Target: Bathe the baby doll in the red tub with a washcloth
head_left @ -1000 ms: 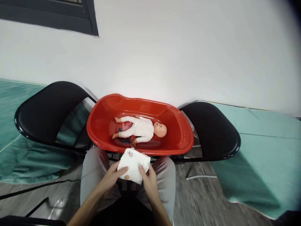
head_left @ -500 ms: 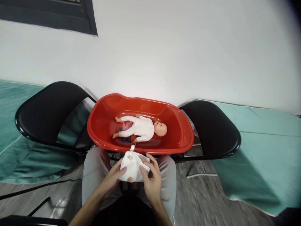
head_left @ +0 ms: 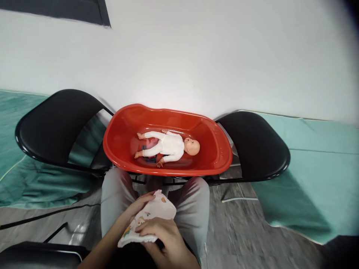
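A white cloth [head_left: 155, 207] printed with small coloured motifs, some of them orange, hangs over my lap, partly folded. My left hand [head_left: 142, 201] grips it at the upper left, with some of the fingers behind the fabric. My right hand [head_left: 164, 233] pinches the lower part, thumb underneath and fingers on top. Beyond the cloth, a baby doll [head_left: 171, 145] in white clothing lies on its back in a red baby bathtub [head_left: 207, 170], head to the right. Neither hand touches the doll or the tub.
Black folding chairs stand left [head_left: 53, 127] and right [head_left: 252, 145] of the tub. Green sheets [head_left: 322, 168] lie beyond them on both sides. A white wall [head_left: 190, 52] rises behind. Another black seat [head_left: 39, 257] shows at the lower left, below a dark cable [head_left: 50, 215].
Both hands have drawn the cloth down toward my body, away from the tub. My right hand has shifted to its lower edge, and the cloth has been turned and spread more lengthwise.
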The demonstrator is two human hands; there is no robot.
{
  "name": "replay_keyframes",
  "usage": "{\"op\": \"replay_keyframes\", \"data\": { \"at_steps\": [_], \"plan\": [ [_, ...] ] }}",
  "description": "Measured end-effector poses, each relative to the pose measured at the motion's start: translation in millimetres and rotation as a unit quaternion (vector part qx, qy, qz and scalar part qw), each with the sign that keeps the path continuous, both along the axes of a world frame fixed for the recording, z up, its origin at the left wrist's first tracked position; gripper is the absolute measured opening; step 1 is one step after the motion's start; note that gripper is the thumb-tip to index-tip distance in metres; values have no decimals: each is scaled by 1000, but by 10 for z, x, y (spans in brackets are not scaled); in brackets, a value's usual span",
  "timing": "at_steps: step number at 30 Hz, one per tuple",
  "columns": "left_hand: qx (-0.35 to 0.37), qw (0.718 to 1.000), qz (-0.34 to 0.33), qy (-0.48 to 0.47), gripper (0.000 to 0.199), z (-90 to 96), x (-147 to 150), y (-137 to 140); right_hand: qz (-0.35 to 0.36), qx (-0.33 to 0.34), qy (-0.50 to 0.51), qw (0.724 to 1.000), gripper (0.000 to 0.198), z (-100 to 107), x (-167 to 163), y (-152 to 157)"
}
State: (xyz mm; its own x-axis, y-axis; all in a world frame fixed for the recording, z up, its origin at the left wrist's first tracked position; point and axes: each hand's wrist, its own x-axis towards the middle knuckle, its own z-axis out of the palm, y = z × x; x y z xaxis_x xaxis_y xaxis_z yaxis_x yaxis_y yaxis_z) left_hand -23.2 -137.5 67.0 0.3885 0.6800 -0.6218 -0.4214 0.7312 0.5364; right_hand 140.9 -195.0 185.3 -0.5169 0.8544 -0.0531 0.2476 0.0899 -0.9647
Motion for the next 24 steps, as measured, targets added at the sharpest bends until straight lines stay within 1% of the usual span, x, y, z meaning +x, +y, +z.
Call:
{"op": "replay_keyframes", "data": {
  "at_steps": [3,7,9,10,12,13,14,16,18,19,21,24],
  "plan": [
    [-27,1000,-1,10,44,-39,-21,-31,22,-31,0,999,28,33,12,2],
    [-45,999,-3,25,45,-133,-42,-5,26,-79,-7,996,24,41,19,-26],
    [-36,999,16,34,47,-147,-63,18,-4,-96,-8,995,21,-28,8,-41],
    [-27,999,30,31,48,-135,-78,29,-35,-102,-4,994,20,-89,-2,-38],
    [-3,999,53,4,48,-74,-108,44,-124,-122,27,984,20,-250,-29,0],
    [12,998,57,-14,46,-32,-119,49,-173,-144,59,973,23,-341,-44,36],
    [27,998,56,-30,44,11,-125,52,-221,-172,100,955,26,-431,-58,82],
    [46,997,46,-43,42,87,-115,55,-300,-240,186,904,35,-591,-77,187],
    [40,997,48,-35,46,135,-80,59,-352,-291,243,856,42,-706,-77,284],
    [33,997,58,-30,49,151,-58,63,-368,-305,258,840,44,-746,-70,321],
    [18,996,83,-24,52,172,-16,77,-383,-316,269,825,46,-802,-51,362],
    [10,995,100,-26,52,202,18,106,-391,-319,272,819,46,-851,-34,363]
  ]
}}
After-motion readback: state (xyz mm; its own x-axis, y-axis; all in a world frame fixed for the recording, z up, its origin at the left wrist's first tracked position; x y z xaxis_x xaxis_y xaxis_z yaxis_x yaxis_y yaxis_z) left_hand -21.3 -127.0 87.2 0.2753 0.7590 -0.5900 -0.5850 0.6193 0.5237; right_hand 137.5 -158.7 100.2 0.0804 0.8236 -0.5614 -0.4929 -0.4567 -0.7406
